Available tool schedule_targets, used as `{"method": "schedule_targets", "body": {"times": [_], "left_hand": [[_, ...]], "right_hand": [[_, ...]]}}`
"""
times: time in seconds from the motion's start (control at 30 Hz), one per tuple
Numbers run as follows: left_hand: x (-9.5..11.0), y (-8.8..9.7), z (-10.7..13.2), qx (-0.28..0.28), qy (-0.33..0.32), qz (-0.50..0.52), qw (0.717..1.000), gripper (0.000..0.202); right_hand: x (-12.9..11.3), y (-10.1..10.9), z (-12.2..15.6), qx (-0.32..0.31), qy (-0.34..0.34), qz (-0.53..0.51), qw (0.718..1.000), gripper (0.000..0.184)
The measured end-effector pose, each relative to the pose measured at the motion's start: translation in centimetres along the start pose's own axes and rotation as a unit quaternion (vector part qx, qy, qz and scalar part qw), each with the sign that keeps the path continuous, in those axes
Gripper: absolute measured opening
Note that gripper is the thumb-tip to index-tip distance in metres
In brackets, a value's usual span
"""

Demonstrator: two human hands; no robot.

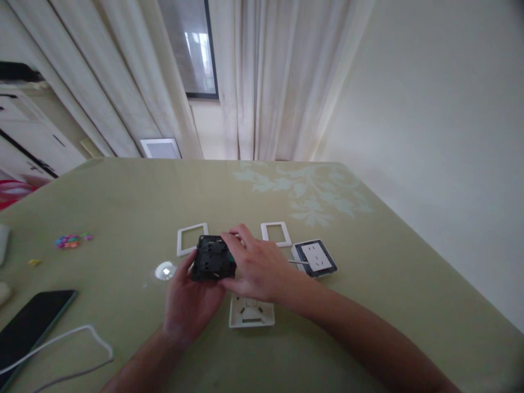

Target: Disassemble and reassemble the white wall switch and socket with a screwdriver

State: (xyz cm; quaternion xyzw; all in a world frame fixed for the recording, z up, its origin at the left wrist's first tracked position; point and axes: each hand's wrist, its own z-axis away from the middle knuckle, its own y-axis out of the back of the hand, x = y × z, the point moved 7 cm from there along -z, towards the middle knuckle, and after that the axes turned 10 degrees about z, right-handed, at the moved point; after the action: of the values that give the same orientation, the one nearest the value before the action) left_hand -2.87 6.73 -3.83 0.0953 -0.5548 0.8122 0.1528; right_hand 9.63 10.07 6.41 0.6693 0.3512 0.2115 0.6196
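Observation:
My left hand (189,301) cups a black square socket module (213,257) from below, its back side facing me. My right hand (256,268) grips the module's right side, fingers curled over its top edge, with something green partly hidden under them. Just below my hands a white socket face plate (251,313) lies on the olive table (135,202). Two white square frames rest beyond my hands, one frame (191,238) to the left and the other frame (275,233) to the right. A whole wall socket (314,257) with a dark rim lies to the right of my right hand.
A dark phone (30,326) and a white cable (69,349) lie at the near left. Small coloured bits (71,240) sit at the far left, and a bright reflection spot (165,271) sits beside my left hand. Curtains and a window stand behind the table; a wall runs along the right.

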Motion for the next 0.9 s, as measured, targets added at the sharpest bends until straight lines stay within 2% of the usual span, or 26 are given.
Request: {"method": "schedule_targets", "body": {"times": [0.1,0.27,0.43,0.57,0.7,0.83,0.9], "left_hand": [[-0.5,-0.3,0.2,0.039,0.017,0.054,0.998,0.033],[-0.8,-1.0,0.2,0.012,0.048,0.105,0.993,0.044],[-0.5,-1.3,0.1,-0.005,0.045,0.082,0.996,0.047],[-0.5,-0.8,0.0,0.01,0.041,0.064,0.997,0.043],[-0.4,-0.5,0.0,0.006,0.035,0.046,0.998,0.036],[-0.7,0.5,-0.1,0.047,0.033,0.074,0.996,0.038],[-0.9,0.7,-0.3,0.033,0.025,0.08,0.996,0.036]], "right_hand": [[0.0,0.2,0.2,-0.005,0.002,-0.015,1.0,0.079],[-0.3,0.2,0.3,-0.001,0.0,-0.04,0.999,0.089],[-0.9,-0.5,0.2,-0.005,-0.001,-0.039,0.999,0.095],[-1.1,-0.6,0.3,0.007,-0.003,-0.02,1.0,0.1],[-1.2,-0.4,0.4,0.017,-0.007,-0.013,1.0,0.095],[-1.2,-0.3,0.4,0.02,-0.014,0.002,1.0,0.091],[-1.2,-0.3,0.3,0.021,-0.017,0.004,1.0,0.092]]}}
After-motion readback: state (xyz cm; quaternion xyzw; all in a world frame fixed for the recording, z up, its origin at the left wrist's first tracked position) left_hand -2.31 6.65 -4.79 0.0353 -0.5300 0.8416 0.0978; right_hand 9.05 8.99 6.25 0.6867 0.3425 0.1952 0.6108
